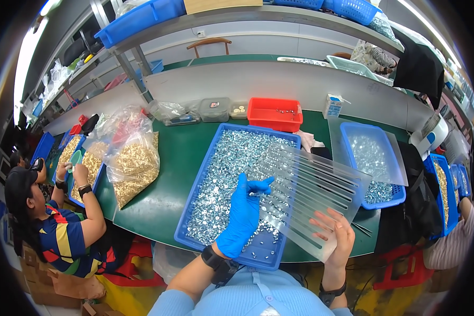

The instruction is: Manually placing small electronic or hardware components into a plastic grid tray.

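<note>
The clear slotted sheet (317,196), askew over the right side of the blue tray (258,254), could tip and scatter small metal pieces (221,174) if the right hand (338,237), gripping only its near edge, slackens; it looks translucent, with long parallel slots, and the gloved left hand (243,215) hovers alongside, fingers partly curled, any hold unclear.

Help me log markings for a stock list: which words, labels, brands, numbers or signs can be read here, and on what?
None can be read with certainty.
White box at the back of the table: printing, too small to read.
Clear tub: small label on its lid, too blurred to read.
Red bin: pale mark at its right end, too small to read.
</note>
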Tool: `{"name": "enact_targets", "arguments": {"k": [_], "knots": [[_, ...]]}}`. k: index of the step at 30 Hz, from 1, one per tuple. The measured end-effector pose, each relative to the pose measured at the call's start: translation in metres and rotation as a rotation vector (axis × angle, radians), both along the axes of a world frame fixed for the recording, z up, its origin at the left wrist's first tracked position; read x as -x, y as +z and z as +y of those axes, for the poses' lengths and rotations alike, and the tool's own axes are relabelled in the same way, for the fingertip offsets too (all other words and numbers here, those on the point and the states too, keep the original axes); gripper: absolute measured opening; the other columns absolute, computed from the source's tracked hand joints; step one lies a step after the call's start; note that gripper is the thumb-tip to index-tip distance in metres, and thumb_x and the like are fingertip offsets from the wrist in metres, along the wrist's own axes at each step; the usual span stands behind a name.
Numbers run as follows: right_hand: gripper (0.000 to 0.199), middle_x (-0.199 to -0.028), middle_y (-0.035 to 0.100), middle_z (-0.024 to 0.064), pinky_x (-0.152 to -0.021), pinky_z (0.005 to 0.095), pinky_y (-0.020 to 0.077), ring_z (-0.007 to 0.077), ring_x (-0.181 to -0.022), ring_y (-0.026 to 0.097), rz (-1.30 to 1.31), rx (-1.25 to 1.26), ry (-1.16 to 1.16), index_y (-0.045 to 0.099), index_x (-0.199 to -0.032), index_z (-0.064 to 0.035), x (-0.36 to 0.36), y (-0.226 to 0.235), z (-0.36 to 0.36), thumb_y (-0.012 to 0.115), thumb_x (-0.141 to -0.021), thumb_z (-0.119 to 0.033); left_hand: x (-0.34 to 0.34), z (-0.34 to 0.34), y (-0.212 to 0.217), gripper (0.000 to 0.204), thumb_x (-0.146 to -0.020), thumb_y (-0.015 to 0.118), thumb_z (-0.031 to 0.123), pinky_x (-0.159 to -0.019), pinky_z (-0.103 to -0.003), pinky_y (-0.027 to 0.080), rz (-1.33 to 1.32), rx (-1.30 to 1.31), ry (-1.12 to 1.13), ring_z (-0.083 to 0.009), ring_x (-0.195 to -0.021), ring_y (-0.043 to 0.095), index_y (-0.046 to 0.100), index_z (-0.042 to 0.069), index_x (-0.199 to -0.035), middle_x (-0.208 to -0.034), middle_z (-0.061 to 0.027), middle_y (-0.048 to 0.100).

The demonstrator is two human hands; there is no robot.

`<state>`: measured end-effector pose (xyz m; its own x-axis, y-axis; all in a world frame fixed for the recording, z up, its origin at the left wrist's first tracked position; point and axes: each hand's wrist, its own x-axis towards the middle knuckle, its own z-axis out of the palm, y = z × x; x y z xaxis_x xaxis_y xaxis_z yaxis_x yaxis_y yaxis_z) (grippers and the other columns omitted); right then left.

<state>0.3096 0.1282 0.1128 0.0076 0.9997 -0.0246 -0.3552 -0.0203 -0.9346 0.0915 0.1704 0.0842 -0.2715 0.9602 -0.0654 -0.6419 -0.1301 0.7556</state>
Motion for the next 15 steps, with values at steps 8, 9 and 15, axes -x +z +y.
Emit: {"name": "enact_targets", "arguments": {"k": [8, 9, 15], "knots": [[0.048, -0.106, 0.060, 0.0259, -0.063, 0.0289, 0.0527, 0.0309, -0.088, 0.064, 0.013, -0.008, 0.012, 0.048, -0.117, 0.0056, 0.001, 0.000, -0.001, 0.050, -0.087, -0.032, 0.019, 0.011, -0.017, 0.043, -0.098, 0.032, 0.033, -0.106, -0.039, 0.027, 0.880, -0.074, -0.004, -0.0246, -0.109, 0.054, 0.060, 0.002, -0.108, -0.114, -0.0146, 0.060], [0.048, -0.106, 0.060, 0.0259, -0.063, 0.0289, 0.0527, 0.0309, -0.088, 0.064, 0.015, -0.007, 0.007, 0.048, -0.117, 0.0056, 0.000, 0.000, 0.000, 0.050, -0.087, -0.032, 0.020, 0.010, -0.017, 0.042, -0.098, 0.033, 0.032, -0.106, -0.039, 0.026, 1.165, -0.142, -0.012, -0.0242, -0.110, 0.054, 0.058, 0.001, -0.112, -0.116, -0.0144, 0.059], [0.048, -0.106, 0.060, 0.0262, -0.064, 0.0290, 0.0527, 0.0315, -0.088, 0.064, 0.029, 0.007, 0.006, 0.049, -0.117, 0.0061, -0.003, -0.001, 0.002, 0.050, -0.086, -0.030, 0.037, 0.000, -0.012, 0.043, -0.095, 0.040, 0.034, -0.105, -0.041, 0.028, 1.233, 0.129, -0.201, -0.0264, -0.116, 0.049, 0.048, 0.003, -0.125, -0.119, -0.0174, 0.056]]}}
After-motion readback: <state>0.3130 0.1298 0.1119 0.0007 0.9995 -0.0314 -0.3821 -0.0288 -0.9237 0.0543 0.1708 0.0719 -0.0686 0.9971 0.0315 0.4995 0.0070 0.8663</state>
